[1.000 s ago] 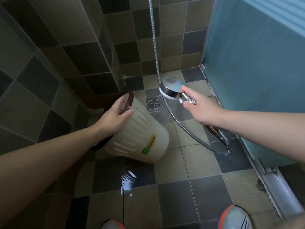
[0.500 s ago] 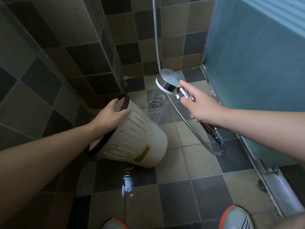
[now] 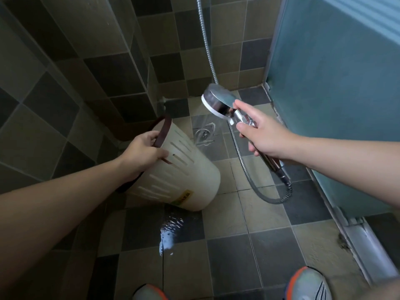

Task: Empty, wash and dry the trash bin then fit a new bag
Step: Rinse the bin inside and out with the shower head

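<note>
Head view, shower corner, washing step by the look of it. Main risk, going by this: wet plastic plus one-handed hold, so trash bin (image 3: 173,176) slipping out of left hand (image 3: 141,151) and dropping onto wet floor tiles (image 3: 225,252). Also spray from shower head (image 3: 217,102) missing the opening entirely, since the mouth tips away to the left while the head aims toward the floor drain (image 3: 203,135). Puddle (image 3: 173,230) right ahead of the shoes (image 3: 307,284), so slippery footing too.

Left hand curled over the dark rim (image 3: 162,132), thumb on the outside wall. Right hand (image 3: 263,136) wrapped round the handle. Bin tilted, held low on the left, well apart from the right hand, base toward the camera, hose (image 3: 242,161) hanging between.
</note>
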